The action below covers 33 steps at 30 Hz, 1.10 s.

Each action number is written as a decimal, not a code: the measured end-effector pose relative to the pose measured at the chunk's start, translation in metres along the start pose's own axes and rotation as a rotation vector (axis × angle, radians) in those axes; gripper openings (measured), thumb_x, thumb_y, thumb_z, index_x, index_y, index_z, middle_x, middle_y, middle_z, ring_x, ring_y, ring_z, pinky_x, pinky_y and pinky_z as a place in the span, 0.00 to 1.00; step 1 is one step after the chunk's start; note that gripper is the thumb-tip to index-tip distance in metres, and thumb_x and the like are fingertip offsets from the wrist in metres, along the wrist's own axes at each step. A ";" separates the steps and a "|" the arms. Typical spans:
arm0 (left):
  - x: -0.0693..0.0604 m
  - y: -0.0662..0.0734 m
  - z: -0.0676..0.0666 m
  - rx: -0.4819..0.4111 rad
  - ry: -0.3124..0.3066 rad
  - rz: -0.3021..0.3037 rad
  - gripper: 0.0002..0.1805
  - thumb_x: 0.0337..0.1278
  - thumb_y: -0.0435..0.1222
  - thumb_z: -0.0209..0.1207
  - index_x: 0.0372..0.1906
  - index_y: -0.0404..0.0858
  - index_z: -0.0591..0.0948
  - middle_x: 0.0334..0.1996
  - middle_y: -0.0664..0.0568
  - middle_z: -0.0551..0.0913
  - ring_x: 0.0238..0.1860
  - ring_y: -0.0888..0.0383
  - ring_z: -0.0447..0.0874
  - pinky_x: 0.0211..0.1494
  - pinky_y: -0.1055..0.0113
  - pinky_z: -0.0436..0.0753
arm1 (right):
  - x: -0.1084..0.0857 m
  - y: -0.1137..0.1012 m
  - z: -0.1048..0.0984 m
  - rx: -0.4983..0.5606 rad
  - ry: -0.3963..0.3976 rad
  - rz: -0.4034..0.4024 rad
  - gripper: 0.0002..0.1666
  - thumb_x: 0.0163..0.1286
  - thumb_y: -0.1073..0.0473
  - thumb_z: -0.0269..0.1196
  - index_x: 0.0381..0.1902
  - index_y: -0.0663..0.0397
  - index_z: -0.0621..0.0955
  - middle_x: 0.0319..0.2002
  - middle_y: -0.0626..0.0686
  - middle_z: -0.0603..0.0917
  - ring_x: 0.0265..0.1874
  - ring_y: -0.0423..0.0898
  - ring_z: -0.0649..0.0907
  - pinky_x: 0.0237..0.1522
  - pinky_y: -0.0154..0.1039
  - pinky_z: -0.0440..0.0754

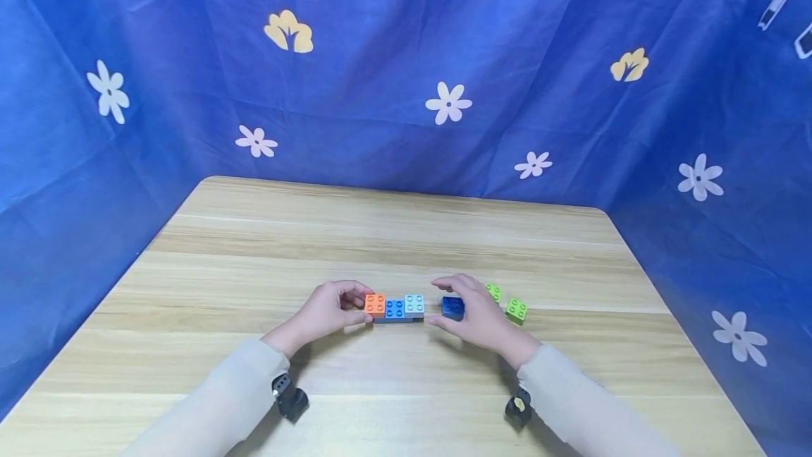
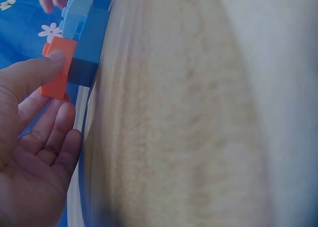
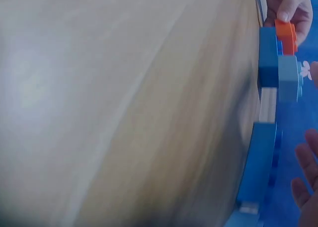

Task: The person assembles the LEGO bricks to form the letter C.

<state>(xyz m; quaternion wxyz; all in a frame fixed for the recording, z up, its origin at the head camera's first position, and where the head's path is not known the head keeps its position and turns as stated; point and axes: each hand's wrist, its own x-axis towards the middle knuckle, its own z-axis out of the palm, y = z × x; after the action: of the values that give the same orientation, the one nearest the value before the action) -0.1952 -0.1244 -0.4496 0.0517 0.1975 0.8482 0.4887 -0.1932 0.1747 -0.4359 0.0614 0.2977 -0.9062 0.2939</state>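
Note:
My left hand [image 1: 326,307] pinches an orange building brick [image 1: 375,305] between thumb and fingers. In the left wrist view that brick [image 2: 58,68] sits at the near end of a blue brick [image 2: 92,50], overhanging its edge. On the blue brick's other end is a light blue brick [image 1: 414,304], with blue studs [image 1: 395,309] showing between the two. My right hand [image 1: 478,312] is just right of this stack, thumb and fingers spread apart with nothing held. Under it on the table lies another, darker blue brick [image 1: 452,307], partly hidden by the hand; the right wrist view shows it as long [image 3: 258,160].
Two green bricks [image 1: 517,310] lie right of my right hand, one partly covered by it. A light blue piece [image 3: 243,218] shows at the bottom of the right wrist view. The wooden table [image 1: 393,245] is bordered by a blue patterned cloth [image 1: 380,90].

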 end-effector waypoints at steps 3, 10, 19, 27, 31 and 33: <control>0.001 0.000 0.000 0.004 0.000 -0.003 0.19 0.42 0.29 0.71 0.44 0.33 0.82 0.33 0.53 0.83 0.36 0.55 0.81 0.40 0.68 0.81 | -0.008 0.005 -0.006 -0.005 0.027 0.002 0.36 0.54 0.43 0.72 0.60 0.46 0.75 0.53 0.44 0.78 0.55 0.45 0.75 0.58 0.48 0.72; 0.001 -0.001 -0.001 0.008 -0.001 -0.014 0.19 0.42 0.30 0.71 0.44 0.33 0.82 0.34 0.53 0.83 0.37 0.55 0.80 0.41 0.68 0.81 | -0.027 0.017 -0.019 -0.014 0.076 -0.011 0.35 0.53 0.48 0.74 0.58 0.49 0.76 0.52 0.46 0.79 0.51 0.43 0.77 0.55 0.49 0.74; 0.001 -0.001 -0.001 -0.002 -0.004 -0.008 0.20 0.42 0.30 0.71 0.45 0.32 0.82 0.34 0.52 0.83 0.37 0.54 0.81 0.41 0.68 0.81 | -0.060 0.035 -0.033 -0.051 0.122 0.008 0.35 0.53 0.47 0.74 0.57 0.52 0.76 0.52 0.47 0.79 0.52 0.48 0.77 0.54 0.52 0.76; 0.002 0.000 -0.001 0.006 -0.004 -0.012 0.19 0.42 0.30 0.71 0.45 0.33 0.82 0.34 0.52 0.83 0.37 0.55 0.81 0.42 0.67 0.81 | -0.087 0.048 -0.041 -0.073 0.131 0.052 0.36 0.50 0.48 0.75 0.56 0.50 0.77 0.48 0.47 0.79 0.46 0.45 0.79 0.49 0.47 0.79; 0.001 0.000 -0.001 0.005 -0.003 -0.010 0.19 0.43 0.30 0.71 0.45 0.33 0.82 0.35 0.52 0.83 0.37 0.55 0.81 0.42 0.67 0.81 | -0.096 0.053 -0.042 -0.094 0.151 0.050 0.36 0.48 0.50 0.76 0.55 0.52 0.77 0.43 0.48 0.80 0.42 0.44 0.79 0.46 0.46 0.80; 0.001 0.000 0.000 0.005 -0.003 -0.012 0.19 0.43 0.30 0.71 0.45 0.33 0.82 0.35 0.52 0.83 0.37 0.55 0.80 0.41 0.67 0.81 | -0.100 0.056 -0.043 -0.108 0.158 0.050 0.35 0.47 0.50 0.77 0.53 0.53 0.78 0.42 0.48 0.81 0.41 0.43 0.79 0.46 0.46 0.80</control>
<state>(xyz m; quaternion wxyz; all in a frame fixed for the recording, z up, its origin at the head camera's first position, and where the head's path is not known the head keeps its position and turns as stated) -0.1961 -0.1244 -0.4493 0.0554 0.1931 0.8506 0.4859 -0.1466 0.2854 -0.4571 0.1414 0.2473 -0.9201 0.2687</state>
